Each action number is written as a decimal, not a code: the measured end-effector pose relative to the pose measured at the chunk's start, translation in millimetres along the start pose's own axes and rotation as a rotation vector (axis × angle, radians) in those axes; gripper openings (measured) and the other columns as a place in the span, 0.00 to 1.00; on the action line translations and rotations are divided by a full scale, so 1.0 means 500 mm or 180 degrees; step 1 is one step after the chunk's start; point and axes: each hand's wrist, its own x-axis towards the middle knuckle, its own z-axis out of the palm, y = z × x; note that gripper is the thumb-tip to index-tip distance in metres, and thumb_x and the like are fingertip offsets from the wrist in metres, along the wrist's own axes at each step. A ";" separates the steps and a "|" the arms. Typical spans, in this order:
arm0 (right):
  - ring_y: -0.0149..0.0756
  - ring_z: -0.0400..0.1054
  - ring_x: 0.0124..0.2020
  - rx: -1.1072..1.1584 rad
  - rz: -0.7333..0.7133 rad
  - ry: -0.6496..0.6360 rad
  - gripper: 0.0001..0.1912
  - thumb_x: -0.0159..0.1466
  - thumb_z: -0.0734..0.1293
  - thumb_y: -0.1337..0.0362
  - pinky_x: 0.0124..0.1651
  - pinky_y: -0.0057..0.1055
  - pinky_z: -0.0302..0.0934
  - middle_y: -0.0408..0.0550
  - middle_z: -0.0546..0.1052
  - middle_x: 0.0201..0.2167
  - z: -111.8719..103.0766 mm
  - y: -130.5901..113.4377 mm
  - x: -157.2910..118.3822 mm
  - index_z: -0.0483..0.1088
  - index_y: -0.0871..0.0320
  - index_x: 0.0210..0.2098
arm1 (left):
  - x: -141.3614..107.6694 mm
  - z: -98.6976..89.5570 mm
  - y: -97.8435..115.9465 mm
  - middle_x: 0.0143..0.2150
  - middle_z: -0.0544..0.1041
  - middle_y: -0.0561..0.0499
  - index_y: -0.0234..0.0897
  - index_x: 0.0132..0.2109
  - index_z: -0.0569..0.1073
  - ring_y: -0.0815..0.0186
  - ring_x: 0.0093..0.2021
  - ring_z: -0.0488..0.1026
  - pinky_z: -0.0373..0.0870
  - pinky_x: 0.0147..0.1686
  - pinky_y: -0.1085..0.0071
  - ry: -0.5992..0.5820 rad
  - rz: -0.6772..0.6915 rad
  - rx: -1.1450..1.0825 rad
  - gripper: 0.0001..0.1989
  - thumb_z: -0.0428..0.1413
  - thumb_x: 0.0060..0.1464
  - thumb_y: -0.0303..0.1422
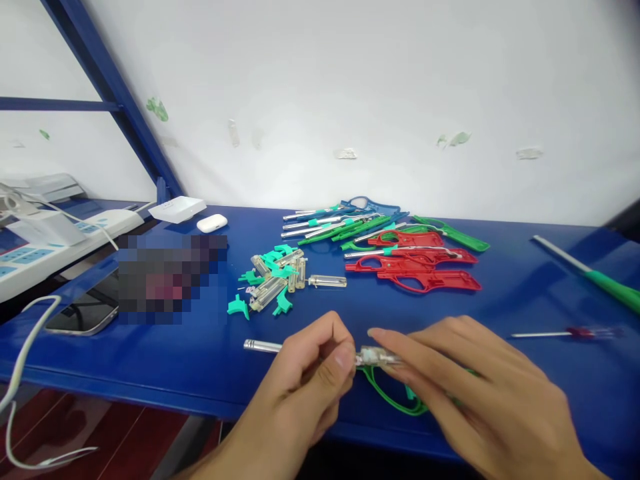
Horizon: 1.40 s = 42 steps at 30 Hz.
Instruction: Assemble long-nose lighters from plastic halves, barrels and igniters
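The fingers of your right hand (480, 387) are clamped on a clear plastic tank (377, 355), and your left hand's (315, 380) are bunched together at its tip, can't tell what they've got. Just below, near the counter's (165, 373) front edge, there's a green handle (407, 411), with teal triggers (239, 306) further in and red handles (435, 279) towards the back edge.

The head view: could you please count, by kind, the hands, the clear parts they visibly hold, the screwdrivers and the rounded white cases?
Hands (left hand, right hand): 2
Held clear part: 1
Screwdriver: 1
Rounded white case: 1
Total: 5
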 end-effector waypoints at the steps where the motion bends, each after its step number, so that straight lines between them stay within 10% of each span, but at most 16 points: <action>1: 0.29 0.65 0.36 0.0006 0.0007 0.0018 0.15 0.77 0.65 0.73 0.46 0.32 0.58 0.42 0.78 0.38 0.000 0.000 0.001 0.76 0.58 0.59 | 0.000 0.000 0.001 0.26 0.54 0.63 0.40 0.37 0.62 0.79 0.18 0.46 0.42 0.16 0.81 0.0035 -0.0001 0.0024 0.21 0.56 0.73 0.49; 21: 0.36 0.61 0.39 -0.0317 -0.0441 -0.0549 0.28 0.73 0.59 0.81 0.50 0.37 0.54 0.46 0.74 0.41 0.005 0.012 -0.023 0.65 0.63 0.71 | -0.004 0.009 0.018 0.26 0.55 0.62 0.39 0.35 0.62 0.76 0.22 0.48 0.43 0.20 0.75 0.0219 0.0199 0.0174 0.22 0.58 0.72 0.47; 34: 0.37 0.66 0.36 -0.0165 -0.0389 -0.0594 0.28 0.76 0.58 0.76 0.41 0.38 0.61 0.48 0.78 0.41 0.012 0.012 -0.033 0.61 0.61 0.73 | 0.002 0.024 0.025 0.22 0.57 0.61 0.40 0.32 0.61 0.75 0.18 0.53 0.47 0.18 0.76 0.0567 0.0309 0.0513 0.23 0.59 0.68 0.49; 42: 0.42 0.64 0.43 -0.0260 -0.0333 -0.0691 0.25 0.79 0.54 0.66 0.52 0.43 0.53 0.49 0.77 0.44 0.020 0.003 -0.034 0.61 0.65 0.73 | 0.004 0.021 0.023 0.22 0.57 0.63 0.41 0.32 0.60 0.77 0.14 0.54 0.50 0.14 0.79 0.0628 0.0170 0.0513 0.25 0.59 0.67 0.53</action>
